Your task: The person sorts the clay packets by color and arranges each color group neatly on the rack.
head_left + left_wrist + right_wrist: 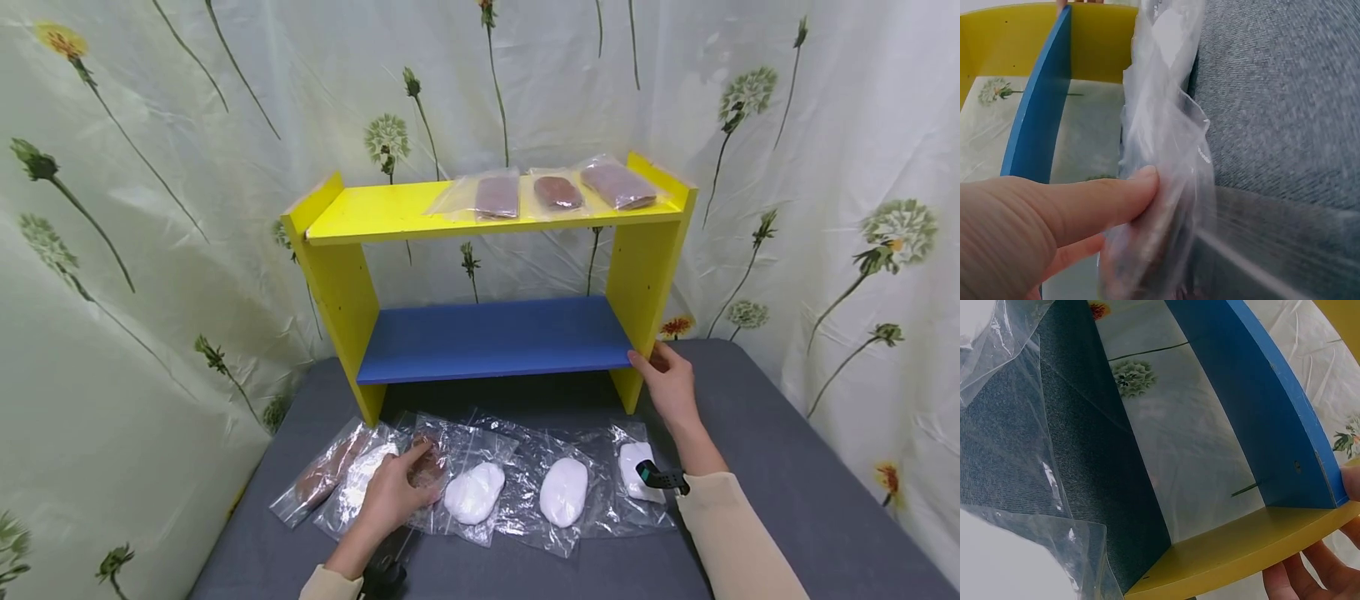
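My left hand [395, 493] is at a clear plastic bag with a brown lump [427, 468] inside, lying in the row of bags. In the left wrist view the thumb [1138, 194] presses on the plastic while the other fingers are partly hidden behind, so the bag is pinched. My right hand [670, 385] grips the right side panel of a yellow and blue shelf unit [651, 275], level with the blue lower shelf [495, 337]. The right wrist view shows its fingers [1319, 565] curled round the outside of the yellow panel.
Bags with white lumps [564, 492] lie along the grey table [780, 475] before the unit. Another brown-filled bag [327, 471] lies at the left end. Three bags with brownish contents [558, 192] rest on the yellow top shelf [390, 208]. Flowered curtains [150, 350] surround the table.
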The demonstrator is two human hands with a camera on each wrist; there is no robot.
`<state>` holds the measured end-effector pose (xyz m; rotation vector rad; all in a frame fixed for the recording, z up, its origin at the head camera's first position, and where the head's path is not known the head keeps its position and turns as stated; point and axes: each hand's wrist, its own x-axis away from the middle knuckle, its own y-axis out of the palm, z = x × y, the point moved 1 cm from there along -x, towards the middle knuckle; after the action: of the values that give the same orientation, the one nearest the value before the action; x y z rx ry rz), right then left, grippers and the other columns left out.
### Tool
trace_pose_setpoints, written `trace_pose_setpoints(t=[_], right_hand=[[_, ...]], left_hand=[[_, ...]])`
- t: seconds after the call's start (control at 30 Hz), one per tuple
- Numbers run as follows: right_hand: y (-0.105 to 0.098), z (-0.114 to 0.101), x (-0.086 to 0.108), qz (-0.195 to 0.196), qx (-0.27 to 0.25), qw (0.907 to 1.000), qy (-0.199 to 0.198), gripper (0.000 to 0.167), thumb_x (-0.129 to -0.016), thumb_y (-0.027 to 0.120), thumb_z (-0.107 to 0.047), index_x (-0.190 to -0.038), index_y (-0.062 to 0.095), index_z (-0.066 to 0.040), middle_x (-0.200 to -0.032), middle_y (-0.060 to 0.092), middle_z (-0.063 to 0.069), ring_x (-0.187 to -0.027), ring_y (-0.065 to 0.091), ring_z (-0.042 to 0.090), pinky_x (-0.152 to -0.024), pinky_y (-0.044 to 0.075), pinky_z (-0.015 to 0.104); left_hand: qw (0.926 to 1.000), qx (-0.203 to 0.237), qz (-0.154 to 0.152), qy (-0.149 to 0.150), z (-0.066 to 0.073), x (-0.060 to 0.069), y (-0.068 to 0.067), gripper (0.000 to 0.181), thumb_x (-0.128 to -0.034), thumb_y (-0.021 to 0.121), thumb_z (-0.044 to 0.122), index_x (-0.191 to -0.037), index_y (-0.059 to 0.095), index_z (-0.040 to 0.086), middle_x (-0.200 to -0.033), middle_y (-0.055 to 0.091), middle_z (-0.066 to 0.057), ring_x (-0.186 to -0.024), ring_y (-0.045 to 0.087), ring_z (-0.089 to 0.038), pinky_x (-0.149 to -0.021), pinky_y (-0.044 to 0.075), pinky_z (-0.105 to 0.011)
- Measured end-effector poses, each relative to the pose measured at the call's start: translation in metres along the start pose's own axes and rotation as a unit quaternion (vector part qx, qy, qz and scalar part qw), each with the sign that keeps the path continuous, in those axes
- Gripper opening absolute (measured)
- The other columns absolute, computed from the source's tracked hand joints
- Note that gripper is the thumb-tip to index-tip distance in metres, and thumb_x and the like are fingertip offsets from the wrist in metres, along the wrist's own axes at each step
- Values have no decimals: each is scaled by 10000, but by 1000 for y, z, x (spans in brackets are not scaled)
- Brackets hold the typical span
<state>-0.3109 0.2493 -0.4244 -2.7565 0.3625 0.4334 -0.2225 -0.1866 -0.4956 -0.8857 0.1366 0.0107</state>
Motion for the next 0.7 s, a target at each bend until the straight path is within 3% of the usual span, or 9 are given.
trace_pose_setpoints(t=[0.13,0.23,0.4,0.6,0.7], right_hand=[[0,1,0,6,-3,10000,9,484,-995,659,-258,-1394,575,2,-1217,635,208,-944,592,37,-792,482,143],[0,2,-1,23,-20,10000,-2,482,-992,664,-253,-1391,578,4,-1212,636,204,-940,592,32,-787,485,142],[1,3,0,26,-75,10000,-46,478,-993,662,-239,-1391,575,11,-1222,632,219,-953,596,42,-791,485,139],[1,1,1,-23,-37,10000,19,486,-1002,647,-263,-1405,565,-3,-1246,621,218,-967,580,59,-804,477,151],[1,0,1,-37,-15,10000,36,495,-1002,646,-273,-1411,561,-8,-1256,620,217,-969,577,60,-812,476,159]], left_hand=[[9986,506,22,141,-1,0,-1,627,-760,876,141,-1345,654,92,-1190,682,-182,-900,630,-255,-703,522,-406],[9962,867,19,75,-2,1,-1,541,-824,783,43,-1348,655,97,-1256,652,-199,-731,558,-188,-593,457,-317],[9930,1175,127,87,-2,0,-4,596,-772,741,-78,-1326,679,131,-1290,628,-206,-665,477,-151,-506,417,-266],[9906,1344,212,114,-1,-1,-8,563,-770,786,-68,-1277,718,169,-1273,644,-143,-777,540,-196,-493,447,-266],[9889,1461,245,133,0,0,-11,539,-774,802,-67,-1253,732,168,-1271,653,-122,-947,597,-239,-571,488,-263]])
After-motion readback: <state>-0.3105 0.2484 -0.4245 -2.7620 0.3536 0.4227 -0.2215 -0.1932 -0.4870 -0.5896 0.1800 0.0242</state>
